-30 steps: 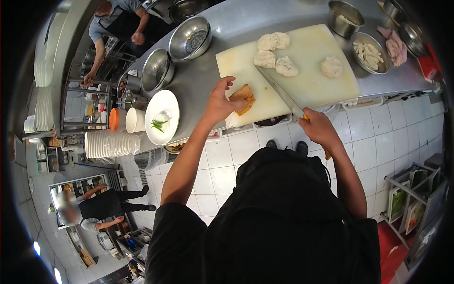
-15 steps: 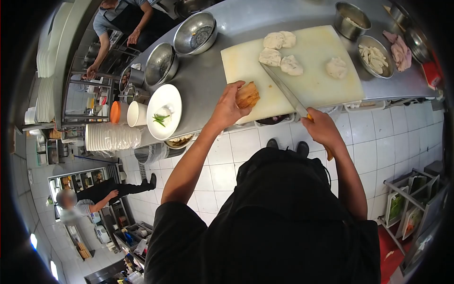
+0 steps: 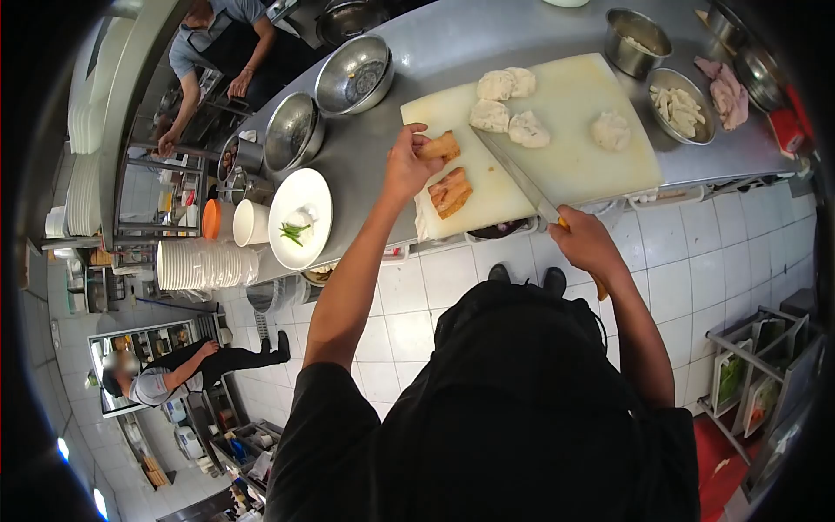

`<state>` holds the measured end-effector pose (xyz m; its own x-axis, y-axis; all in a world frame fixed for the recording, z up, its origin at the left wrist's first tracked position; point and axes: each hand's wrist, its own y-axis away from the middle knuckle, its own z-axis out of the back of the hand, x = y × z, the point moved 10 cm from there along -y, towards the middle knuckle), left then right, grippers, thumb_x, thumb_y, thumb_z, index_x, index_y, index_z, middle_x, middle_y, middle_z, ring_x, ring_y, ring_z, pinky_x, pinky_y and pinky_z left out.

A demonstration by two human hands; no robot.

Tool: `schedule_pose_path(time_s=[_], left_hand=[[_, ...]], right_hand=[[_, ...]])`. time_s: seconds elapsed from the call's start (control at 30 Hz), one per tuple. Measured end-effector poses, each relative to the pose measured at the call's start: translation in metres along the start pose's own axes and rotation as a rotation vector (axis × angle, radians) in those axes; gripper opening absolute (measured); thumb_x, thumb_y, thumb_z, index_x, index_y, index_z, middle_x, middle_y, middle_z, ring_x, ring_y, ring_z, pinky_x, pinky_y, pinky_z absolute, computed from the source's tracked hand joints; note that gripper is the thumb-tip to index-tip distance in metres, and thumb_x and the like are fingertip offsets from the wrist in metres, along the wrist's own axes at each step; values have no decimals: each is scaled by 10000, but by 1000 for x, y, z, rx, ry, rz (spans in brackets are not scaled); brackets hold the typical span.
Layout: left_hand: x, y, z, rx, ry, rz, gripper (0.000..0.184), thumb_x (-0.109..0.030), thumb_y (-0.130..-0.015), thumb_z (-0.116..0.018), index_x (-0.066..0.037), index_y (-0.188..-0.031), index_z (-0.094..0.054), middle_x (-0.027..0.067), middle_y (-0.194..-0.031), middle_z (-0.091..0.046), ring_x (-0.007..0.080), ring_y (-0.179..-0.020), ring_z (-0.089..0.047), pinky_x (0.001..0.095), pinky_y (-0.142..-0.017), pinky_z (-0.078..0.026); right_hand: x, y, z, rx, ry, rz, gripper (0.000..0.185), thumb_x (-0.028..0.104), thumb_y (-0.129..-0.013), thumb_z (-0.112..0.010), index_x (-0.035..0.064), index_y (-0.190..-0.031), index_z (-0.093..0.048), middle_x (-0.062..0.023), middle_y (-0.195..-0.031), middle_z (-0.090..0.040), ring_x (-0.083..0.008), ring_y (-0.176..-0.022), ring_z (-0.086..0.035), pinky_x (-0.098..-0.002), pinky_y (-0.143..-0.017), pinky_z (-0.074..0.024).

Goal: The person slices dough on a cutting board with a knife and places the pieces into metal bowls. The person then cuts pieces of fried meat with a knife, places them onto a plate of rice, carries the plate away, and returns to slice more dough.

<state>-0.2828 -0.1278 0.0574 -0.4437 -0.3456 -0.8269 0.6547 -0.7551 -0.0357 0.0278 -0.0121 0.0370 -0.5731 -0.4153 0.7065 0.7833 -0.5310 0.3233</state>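
My left hand (image 3: 405,167) is closed on a browned piece of meat (image 3: 440,147) near the left edge of the white cutting board (image 3: 570,170). Below it, several browned meat slices (image 3: 450,192) lie side by side on the board. My right hand (image 3: 583,242) grips a kitchen knife (image 3: 517,174) by its yellowish handle at the board's front edge. The blade points up and left, its tip close to the pale, dough-like lumps (image 3: 529,130). Another pale lump (image 3: 611,130) sits apart on the right.
Left of the board are a white plate (image 3: 287,248) with green pieces, steel bowls (image 3: 291,130) and stacked white tubs (image 3: 204,264). To the right stand a bowl of pale strips (image 3: 680,111), a steel pot (image 3: 637,43) and a pink cloth (image 3: 724,94). Two other people are at left.
My left hand has moved up and slightly left with one piece of meat, leaving several slices on the board. The knife stays in my right hand in nearly the same pose.
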Motion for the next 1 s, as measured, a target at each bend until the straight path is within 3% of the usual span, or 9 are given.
schedule_pose_path(time_s=[0.2, 0.3, 0.5, 0.73, 0.87, 1.0], left_hand=[[-1, -3, 4, 4, -288, -26, 584, -163, -741, -836, -44, -1260, -596, 100, -1169, -678, 220, -1036, -649, 377, -941, -505], [-18, 13, 20, -33, -258, -168, 557, -228, -739, -841, -67, -1227, -625, 95, -1175, -668, 252, -1062, -636, 405, -968, -488], [-49, 79, -28, 130, -543, -229, 645, -234, -695, -840, -77, -1261, -574, 128, -1197, -613, 312, -1128, -575, 437, -992, -468], [-43, 57, -11, 28, -282, -243, 679, -55, -652, -818, -15, -1266, -530, 172, -1145, -585, 324, -1051, -594, 396, -909, -530], [-53, 15, 3, -36, -367, -307, 763, -140, -622, -834, -61, -1310, -516, 157, -1132, -602, 338, -1095, -581, 454, -941, -465], [-35, -2, 1, -24, -409, -255, 747, -183, -649, -856, -76, -1317, -538, 133, -1147, -605, 286, -1138, -572, 425, -875, -497]], right_hand=[[4, 1, 1, 1, 3, 3, 288, 255, -929, -613, -30, -962, -594, -280, -888, -673, -480, -916, -639, -544, -803, -477], [3, 1, 1, -4, 9, 3, 288, 253, -931, -612, -32, -968, -593, -281, -893, -671, -481, -915, -637, -543, -798, -476], [1, 0, 0, 5, -26, -27, 289, 253, -937, -612, -33, -976, -592, -284, -895, -668, -484, -916, -633, -542, -801, -474], [-1, 0, 0, 14, -13, -37, 292, 256, -941, -614, -32, -987, -597, -285, -901, -667, -485, -913, -634, -540, -796, -476], [2, 0, -1, -2, -5, -7, 288, 254, -941, -611, -32, -974, -591, -287, -904, -667, -486, -912, -634, -541, -794, -477], [1, 1, 0, -7, -4, -16, 288, 254, -939, -609, -32, -965, -589, -287, -905, -666, -482, -916, -635, -540, -797, -478]])
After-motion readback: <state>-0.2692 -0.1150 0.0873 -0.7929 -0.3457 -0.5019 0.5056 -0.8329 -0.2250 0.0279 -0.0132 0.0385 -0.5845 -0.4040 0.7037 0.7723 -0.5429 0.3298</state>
